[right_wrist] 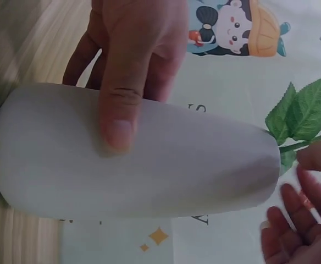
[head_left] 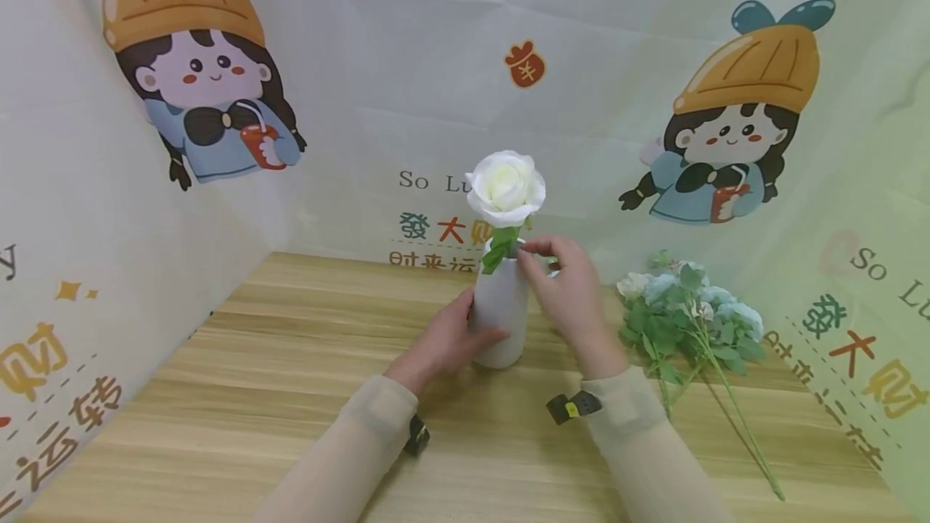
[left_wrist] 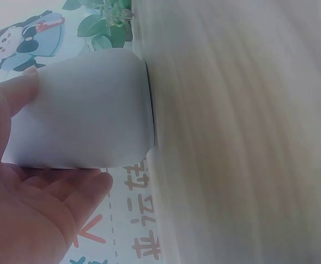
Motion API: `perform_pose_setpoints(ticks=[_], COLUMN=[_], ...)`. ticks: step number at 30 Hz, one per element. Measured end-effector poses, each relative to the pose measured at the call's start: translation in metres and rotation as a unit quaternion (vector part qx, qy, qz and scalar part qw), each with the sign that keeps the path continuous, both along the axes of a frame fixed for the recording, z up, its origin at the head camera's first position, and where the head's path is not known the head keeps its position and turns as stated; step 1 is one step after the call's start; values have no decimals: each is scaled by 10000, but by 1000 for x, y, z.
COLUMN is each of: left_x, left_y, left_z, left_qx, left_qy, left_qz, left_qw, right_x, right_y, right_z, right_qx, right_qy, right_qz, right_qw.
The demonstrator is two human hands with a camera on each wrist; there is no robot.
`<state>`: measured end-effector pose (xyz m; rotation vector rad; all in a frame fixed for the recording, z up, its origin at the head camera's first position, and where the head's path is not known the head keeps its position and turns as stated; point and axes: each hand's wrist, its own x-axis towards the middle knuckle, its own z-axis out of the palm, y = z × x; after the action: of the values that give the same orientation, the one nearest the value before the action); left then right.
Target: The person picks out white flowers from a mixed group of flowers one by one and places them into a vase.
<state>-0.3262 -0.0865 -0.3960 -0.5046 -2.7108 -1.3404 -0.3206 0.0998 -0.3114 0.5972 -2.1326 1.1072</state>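
Note:
A tall white vase [head_left: 500, 313] stands upright on the wooden table, with a single white rose [head_left: 506, 188] in its mouth. Green leaves [head_left: 500, 248] of the rose hang over the rim. My left hand [head_left: 446, 337] grips the lower part of the vase, its thumb [right_wrist: 119, 132] across the near side and its fingers round the far side. At the mouth of the vase, my right hand [head_left: 570, 289] pinches the rose's stem [right_wrist: 293, 147] just above the rim; its fingertips partly cover the stem. The part of the stem inside the vase is hidden.
To the right on the table [head_left: 240, 394] lies a bunch of pale blue and white flowers [head_left: 690, 305] with long green stems [head_left: 741, 426]. A printed cloth [head_left: 407, 63] with cartoon figures hangs behind the table and along both sides.

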Motion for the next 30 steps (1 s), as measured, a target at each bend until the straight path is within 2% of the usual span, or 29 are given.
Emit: perform_pose_setpoints(ticks=[5,7,9,12,16,21,25,30], left_x=[0,0,0,0,0,0,1,2], left_y=[0,0,0,0,0,0,0,1], left_z=[1,0,0,-1,-1,-1,0,2], left_qx=[-33,-55,-34,-21,-108,-235,-229,-191], left_qy=[39,65,129,245,327,285,259,203], left_qz=[-10,-15,-25,-53,-54,-1,11,8], left_qw=[10000,10000,9999,9997,9994,9993,9994,9996], right_x=[-1,-1,-1,1,3,4,4,2], right_y=[-2,-2,-2,-2,-3,-4,-4,-2], right_z=[-1,-2,-2,-2,-3,-3,-3,-2], right_qx=[90,259,481,879,1406,1703,1451,457], right_qy=[577,649,554,148,-318,-482,-599,-506], right_qz=[424,523,536,365,164,71,9,-41], right_qw=[9974,9962,9959,9954,9894,9842,9876,9977])
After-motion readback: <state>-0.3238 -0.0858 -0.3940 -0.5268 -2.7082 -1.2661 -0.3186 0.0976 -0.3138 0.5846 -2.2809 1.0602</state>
